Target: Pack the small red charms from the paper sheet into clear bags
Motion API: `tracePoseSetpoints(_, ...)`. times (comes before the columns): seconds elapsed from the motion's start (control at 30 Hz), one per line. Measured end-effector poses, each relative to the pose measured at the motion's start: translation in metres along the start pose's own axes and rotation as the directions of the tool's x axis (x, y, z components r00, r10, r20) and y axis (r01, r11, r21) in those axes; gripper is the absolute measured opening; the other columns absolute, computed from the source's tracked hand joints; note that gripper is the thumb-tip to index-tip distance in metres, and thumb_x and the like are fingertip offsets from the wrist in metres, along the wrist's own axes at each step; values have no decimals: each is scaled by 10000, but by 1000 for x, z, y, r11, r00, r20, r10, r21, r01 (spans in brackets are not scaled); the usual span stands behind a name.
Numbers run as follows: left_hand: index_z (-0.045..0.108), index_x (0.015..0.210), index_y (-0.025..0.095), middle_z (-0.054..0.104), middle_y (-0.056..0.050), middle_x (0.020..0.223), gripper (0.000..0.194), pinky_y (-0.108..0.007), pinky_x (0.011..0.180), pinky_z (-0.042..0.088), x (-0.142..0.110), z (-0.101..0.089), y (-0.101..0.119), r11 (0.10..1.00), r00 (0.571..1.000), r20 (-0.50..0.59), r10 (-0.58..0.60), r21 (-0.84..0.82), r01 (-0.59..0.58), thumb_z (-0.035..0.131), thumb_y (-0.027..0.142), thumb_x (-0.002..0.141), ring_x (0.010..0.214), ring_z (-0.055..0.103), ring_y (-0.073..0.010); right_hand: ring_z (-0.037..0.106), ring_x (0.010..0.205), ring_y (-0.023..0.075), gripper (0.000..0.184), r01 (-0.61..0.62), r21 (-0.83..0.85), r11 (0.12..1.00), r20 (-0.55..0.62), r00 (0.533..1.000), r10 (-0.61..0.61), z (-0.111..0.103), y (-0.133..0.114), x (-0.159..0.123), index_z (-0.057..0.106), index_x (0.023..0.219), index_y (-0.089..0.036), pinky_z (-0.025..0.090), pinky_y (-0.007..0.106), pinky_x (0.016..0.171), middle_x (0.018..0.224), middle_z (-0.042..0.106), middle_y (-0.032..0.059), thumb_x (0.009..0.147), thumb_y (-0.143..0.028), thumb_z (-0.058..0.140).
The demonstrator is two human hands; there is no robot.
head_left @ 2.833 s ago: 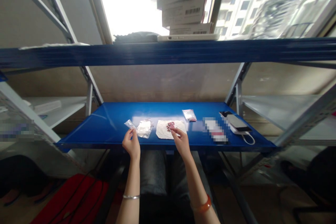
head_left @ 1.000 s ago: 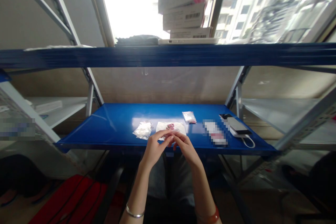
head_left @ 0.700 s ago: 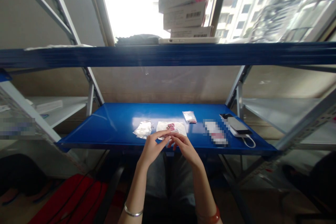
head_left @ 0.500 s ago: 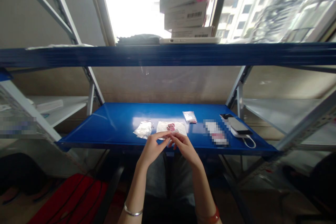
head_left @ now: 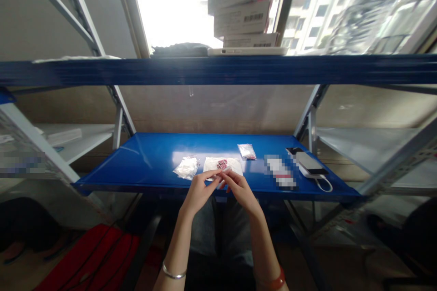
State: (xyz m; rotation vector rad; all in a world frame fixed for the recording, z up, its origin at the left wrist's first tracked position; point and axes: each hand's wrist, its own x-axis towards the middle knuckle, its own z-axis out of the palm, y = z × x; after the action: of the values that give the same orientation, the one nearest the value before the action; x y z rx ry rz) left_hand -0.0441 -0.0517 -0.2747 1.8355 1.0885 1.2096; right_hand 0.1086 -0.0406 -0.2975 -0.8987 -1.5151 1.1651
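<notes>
Left hand point(head_left: 204, 185) has now joined right hand point(head_left: 241, 186) over the near edge of the white cloth point(head_left: 209, 173), both grips pinching a plastic bag point(head_left: 226, 170), so red beads point(head_left: 222, 164) wait!

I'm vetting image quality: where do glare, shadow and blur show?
Head view: the left glass windowpane is blown out to white; head view: the glossy blue tabletop carries glare, with deep shadow beneath; head view: the pile of small reddish pieces looks too soft to count.

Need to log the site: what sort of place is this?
Probably a workroom or stockroom: blue rack shelf as bench, barcoded boxes stacked by the window, small plastic bags on that shelf.
</notes>
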Motion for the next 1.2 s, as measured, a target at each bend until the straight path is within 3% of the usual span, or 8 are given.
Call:
tracePoseSetpoints(0.3,653,1095,178,667,-56,1117,303,-312,917,485,0,2,-1,998,1000,-12,4,68,-3,503,290,857,1031,615,-191,561,624,121,260,0,-28,1000,6,1000,0,0,2,1,575,826,-189,382,217,516,702,572,-4,837,-434,488)
tracePoseSetpoints(0.6,628,1142,216,686,-33,1068,321,-286,884,497,-2,9,4,993,999,29,31,114,-34,501,243,848,980,636,-176,526,570,110,223,-31,43,999,-100,994,35,3,-2,2,536,687,-187,375,216,495,619,552,-14,767,-395,538)
tracePoseSetpoints(0.8,683,1027,194,701,-45,1026,272,-284,853,503,1,12,4,990,996,-88,21,138,-8,484,234,846,946,648,-180,531,580,120,186,-34,16,999,-164,986,36,10,2,4,521,687,-188,399,231,528,614,552,-12,767,-353,489)
tracePoseSetpoints(1.03,701,868,163,723,-58,859,202,-290,744,520,3,16,-3,992,974,-226,-32,114,59,535,262,808,803,670,-190,517,631,137,220,21,-194,981,-186,981,-58,15,1,2,532,672,-184,405,246,576,638,560,6,808,-344,467)
tracePoseSetpoints(1.2,689,831,179,720,-53,829,183,-276,687,501,2,20,-5,966,958,-286,-4,245,77,529,265,810,775,666,-188,519,638,141,239,2,-309,951,-207,976,-69,15,4,2,529,658,-187,390,234,562,637,566,5,817,-353,465)
